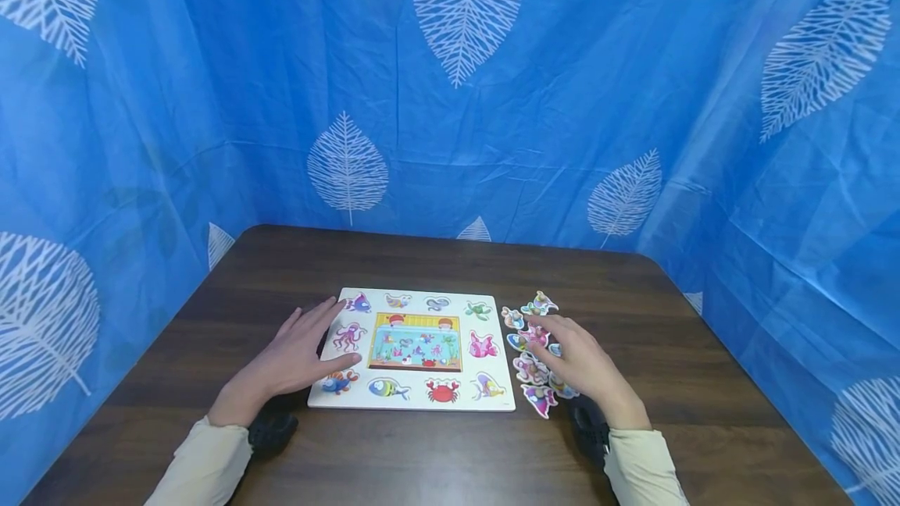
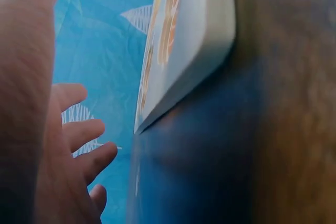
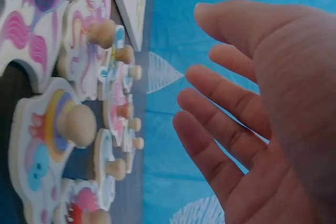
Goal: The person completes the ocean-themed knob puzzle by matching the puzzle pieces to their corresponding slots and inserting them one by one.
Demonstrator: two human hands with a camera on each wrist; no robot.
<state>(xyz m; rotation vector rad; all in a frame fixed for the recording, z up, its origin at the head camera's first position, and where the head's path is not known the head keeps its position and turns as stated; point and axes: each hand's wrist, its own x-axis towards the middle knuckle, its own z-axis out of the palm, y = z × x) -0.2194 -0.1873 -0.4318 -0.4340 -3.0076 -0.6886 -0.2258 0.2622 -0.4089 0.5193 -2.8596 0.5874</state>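
A white puzzle board (image 1: 485,393) with printed sea animals around an aquarium picture lies flat on the table. My left hand (image 1: 298,350) hovers over its left edge with fingers spread, holding nothing. In the left wrist view the board's edge (image 2: 210,40) stands apart from the fingers (image 2: 86,135). Loose knobbed puzzle pieces (image 1: 540,398) lie in a cluster to the right of the board. Above them is my right hand (image 1: 587,361), its fingers loosely extended and nothing in its grasp. A piece with a round wooden knob (image 3: 39,156) shows close up in the right wrist view, apart from the hand.
The dark wooden table (image 1: 436,459) carries the board and pieces. Blue curtains (image 1: 534,123) with white leaf prints hang behind it and at both sides. Several pieces lie close together or overlap, and the right hand hides part of the cluster.
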